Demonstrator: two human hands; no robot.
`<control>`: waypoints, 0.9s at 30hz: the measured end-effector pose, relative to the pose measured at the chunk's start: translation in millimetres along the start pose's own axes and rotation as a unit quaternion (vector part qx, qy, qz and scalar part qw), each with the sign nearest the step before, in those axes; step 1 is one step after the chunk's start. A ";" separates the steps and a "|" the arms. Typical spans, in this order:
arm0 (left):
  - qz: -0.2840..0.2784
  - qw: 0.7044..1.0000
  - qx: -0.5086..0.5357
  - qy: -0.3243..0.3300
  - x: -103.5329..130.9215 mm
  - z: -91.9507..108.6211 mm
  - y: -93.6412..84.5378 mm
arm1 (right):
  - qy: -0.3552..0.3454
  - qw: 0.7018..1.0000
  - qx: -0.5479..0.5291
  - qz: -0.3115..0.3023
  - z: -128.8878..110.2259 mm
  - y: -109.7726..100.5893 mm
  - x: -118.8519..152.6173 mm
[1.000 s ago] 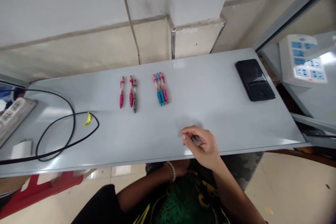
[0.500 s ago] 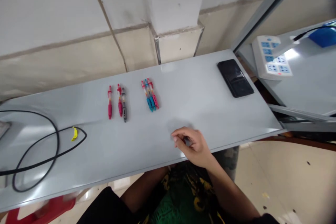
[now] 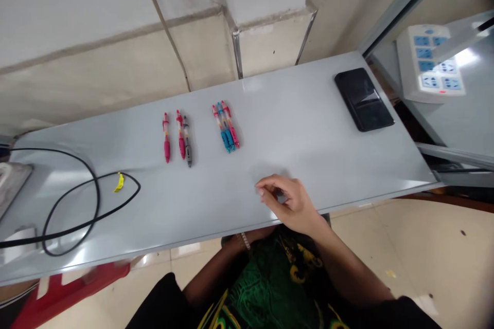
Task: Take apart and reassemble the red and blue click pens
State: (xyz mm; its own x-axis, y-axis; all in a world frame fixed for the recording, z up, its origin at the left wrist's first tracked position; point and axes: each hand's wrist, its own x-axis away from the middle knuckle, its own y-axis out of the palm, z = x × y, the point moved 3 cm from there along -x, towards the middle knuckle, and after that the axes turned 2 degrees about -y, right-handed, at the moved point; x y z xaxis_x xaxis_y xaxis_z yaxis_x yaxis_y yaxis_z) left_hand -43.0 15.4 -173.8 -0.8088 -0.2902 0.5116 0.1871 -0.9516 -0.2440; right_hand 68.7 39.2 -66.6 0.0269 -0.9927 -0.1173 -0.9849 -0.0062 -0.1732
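Observation:
My right hand (image 3: 291, 201) rests at the table's front edge with its fingers curled and the thumb near the index finger; whether anything is inside is hidden. My left hand is hidden below the table edge, and only its forearm and a bracelet show. Beyond my right hand, to the left, three pens (image 3: 226, 126) lie side by side, two with blue grips and one pink. Farther left, a pink pen (image 3: 181, 134) lies beside a grey pen (image 3: 188, 142). One more pink pen (image 3: 166, 138) lies apart at the left.
The grey table (image 3: 293, 128) bears a black phone (image 3: 363, 98) at the right and a looped black cable (image 3: 96, 205) with a yellow tag (image 3: 119, 182) at the left. A power strip (image 3: 430, 64) stands beyond a metal frame. A red stool (image 3: 77, 293) is below.
The view has shifted, so the table items appear slightly higher and farther right. My left wrist's bracelet shows more clearly. The pens keep their arrangement, and my right hand keeps its curled shape.

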 end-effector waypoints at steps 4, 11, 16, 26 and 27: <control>0.015 0.994 -0.001 -0.106 55.6 -16.6 -2.2 | 0.002 0.996 0.089 0.004 -6.2 -12.0 -24.3; -0.082 0.992 0.056 0.080 137.3 69.3 -78.0 | -0.043 0.970 0.223 -0.092 -17.4 -12.5 -118.8; 0.113 0.982 0.114 0.103 137.5 109.5 -161.5 | -0.046 0.956 0.262 -0.126 4.5 3.7 -154.9; 0.479 0.831 0.227 0.171 72.0 70.2 -210.8 | -0.032 0.973 0.223 -0.056 11.1 -22.2 -143.8; 0.487 0.825 0.231 0.168 71.8 66.0 -208.5 | -0.029 0.982 0.181 -0.036 10.6 -25.2 -142.9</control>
State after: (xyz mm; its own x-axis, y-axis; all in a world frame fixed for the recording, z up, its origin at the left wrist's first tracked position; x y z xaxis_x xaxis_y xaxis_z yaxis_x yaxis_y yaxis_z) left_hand -103.3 186.3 -31.8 -0.2430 -0.9698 -0.0186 0.9698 -0.2426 -0.0244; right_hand 91.5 182.4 -55.8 0.1145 -0.9826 -0.1460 -0.8550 -0.0226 -0.5182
